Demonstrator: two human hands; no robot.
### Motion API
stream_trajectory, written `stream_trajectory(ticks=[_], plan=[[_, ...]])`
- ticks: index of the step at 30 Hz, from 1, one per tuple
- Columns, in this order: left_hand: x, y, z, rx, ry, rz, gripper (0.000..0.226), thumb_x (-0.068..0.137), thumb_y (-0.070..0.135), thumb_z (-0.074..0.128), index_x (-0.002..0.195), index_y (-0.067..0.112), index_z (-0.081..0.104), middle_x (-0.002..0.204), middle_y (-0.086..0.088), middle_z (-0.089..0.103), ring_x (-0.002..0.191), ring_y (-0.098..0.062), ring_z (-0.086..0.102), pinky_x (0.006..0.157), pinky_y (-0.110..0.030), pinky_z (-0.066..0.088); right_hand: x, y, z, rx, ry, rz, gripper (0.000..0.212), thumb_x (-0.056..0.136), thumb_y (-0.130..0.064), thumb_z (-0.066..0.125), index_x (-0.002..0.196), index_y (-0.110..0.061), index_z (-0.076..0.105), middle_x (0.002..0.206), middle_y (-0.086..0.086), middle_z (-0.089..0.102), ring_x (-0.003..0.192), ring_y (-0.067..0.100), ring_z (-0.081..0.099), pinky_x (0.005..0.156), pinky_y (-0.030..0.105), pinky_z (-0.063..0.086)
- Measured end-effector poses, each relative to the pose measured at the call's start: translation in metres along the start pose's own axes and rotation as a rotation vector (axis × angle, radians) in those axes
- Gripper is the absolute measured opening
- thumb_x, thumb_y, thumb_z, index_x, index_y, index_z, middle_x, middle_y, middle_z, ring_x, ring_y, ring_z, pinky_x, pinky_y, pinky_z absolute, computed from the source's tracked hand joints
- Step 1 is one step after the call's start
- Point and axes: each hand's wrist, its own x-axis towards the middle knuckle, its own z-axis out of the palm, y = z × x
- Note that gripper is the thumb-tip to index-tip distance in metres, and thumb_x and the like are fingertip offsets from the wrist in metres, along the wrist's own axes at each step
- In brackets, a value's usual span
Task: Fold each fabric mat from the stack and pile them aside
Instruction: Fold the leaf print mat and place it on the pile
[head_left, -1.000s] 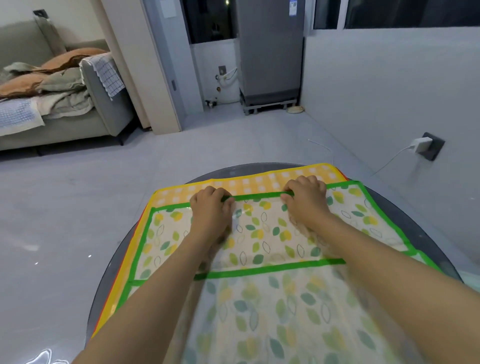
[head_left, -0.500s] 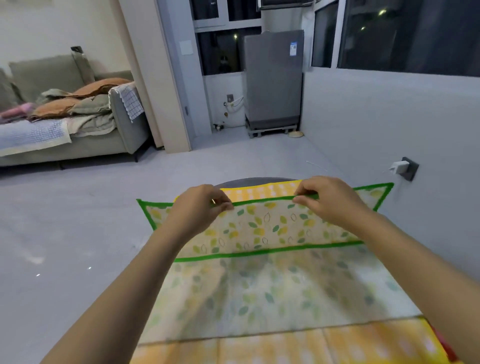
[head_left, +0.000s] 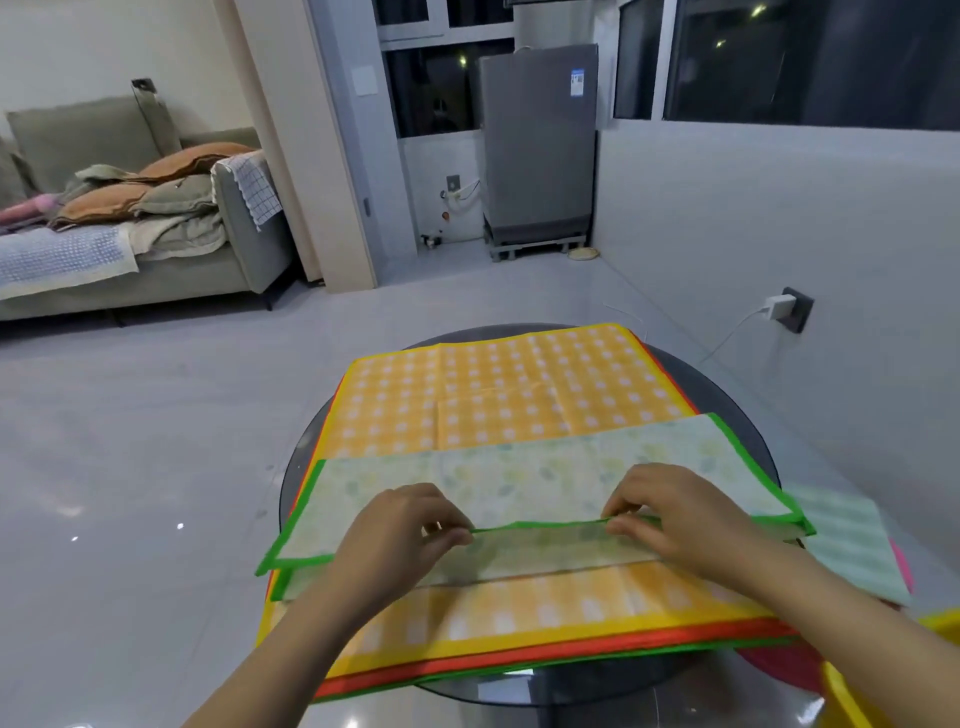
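A green-edged leaf-print mat (head_left: 519, 483) lies folded in half across the near part of the stack, pale underside up. My left hand (head_left: 400, 530) and my right hand (head_left: 670, 514) each pinch its green top edge, brought down near the mat's front edge. Under it lies the stack of flat mats (head_left: 498, 395), topped by a yellow checked one with red and green edges showing below.
The stack rests on a round dark glass table (head_left: 748, 410). A pale green striped mat (head_left: 852, 545) lies at the right over pink fabric, and a yellow-edged item shows at the bottom right corner. A wall with a plugged charger (head_left: 779, 306) stands to the right.
Both hands lifted the mat's far edge and carried it toward me, folding the leaf-print mat over itself. The yellow checked mat beneath is now uncovered at the far side.
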Motion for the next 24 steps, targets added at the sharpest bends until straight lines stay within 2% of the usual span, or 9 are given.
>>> stream_trajectory(ticks=[6,12,16,18,21,24], plan=[[-0.008,-0.009,0.017,0.012,-0.106,0.042,0.012,0.084,0.032,0.067,0.093,0.029,0.074,0.081,0.023,0.051,0.083,-0.001,0.053,0.072,-0.005,0.033,-0.009,0.007,0.016,-0.046,-0.055,0.002,0.015,0.085,-0.04,0.062,0.092,-0.029,0.069,0.086,-0.019,0.056,0.09,0.003,0.051,0.081,0.02,0.041],[-0.005,-0.01,0.012,0.003,-0.174,0.033,0.011,0.082,0.039,0.067,0.088,0.033,0.073,0.084,0.02,0.058,0.084,0.0,0.055,0.071,-0.011,0.041,-0.008,0.009,0.013,-0.065,-0.137,0.016,0.021,0.082,-0.05,0.061,0.096,-0.035,0.065,0.092,-0.017,0.055,0.094,0.001,0.046,0.085,0.022,0.041],[0.011,-0.003,0.014,-0.052,-0.145,0.013,0.016,0.084,0.044,0.063,0.083,0.031,0.072,0.083,0.014,0.06,0.076,-0.002,0.056,0.068,-0.016,0.045,0.004,0.006,0.011,-0.074,-0.157,0.015,0.024,0.079,-0.053,0.063,0.095,-0.035,0.065,0.092,-0.014,0.055,0.093,0.002,0.045,0.083,0.023,0.041],[0.023,0.0,0.02,-0.038,-0.085,0.024,0.022,0.086,0.047,0.059,0.086,0.029,0.072,0.085,0.015,0.059,0.078,-0.001,0.053,0.07,-0.018,0.043,0.012,0.002,0.014,-0.056,-0.139,0.009,0.027,0.079,-0.054,0.062,0.098,-0.035,0.064,0.095,-0.014,0.055,0.095,0.002,0.046,0.083,0.023,0.042],[0.044,0.002,0.034,0.004,0.007,0.031,0.026,0.091,0.044,0.053,0.101,0.027,0.069,0.102,0.009,0.06,0.097,-0.006,0.051,0.084,-0.026,0.041,0.028,-0.005,0.021,-0.048,-0.098,0.008,0.036,0.082,-0.055,0.059,0.111,-0.035,0.06,0.104,-0.016,0.054,0.102,0.003,0.045,0.085,0.021,0.04],[0.064,0.003,0.05,0.042,-0.004,-0.018,0.036,0.097,0.039,0.043,0.126,0.024,0.058,0.134,0.002,0.05,0.124,-0.014,0.044,0.103,-0.032,0.034,0.047,-0.008,0.031,-0.099,-0.053,0.001,0.042,0.086,-0.053,0.054,0.123,-0.033,0.055,0.115,-0.011,0.054,0.11,0.008,0.043,0.087,0.02,0.034]])
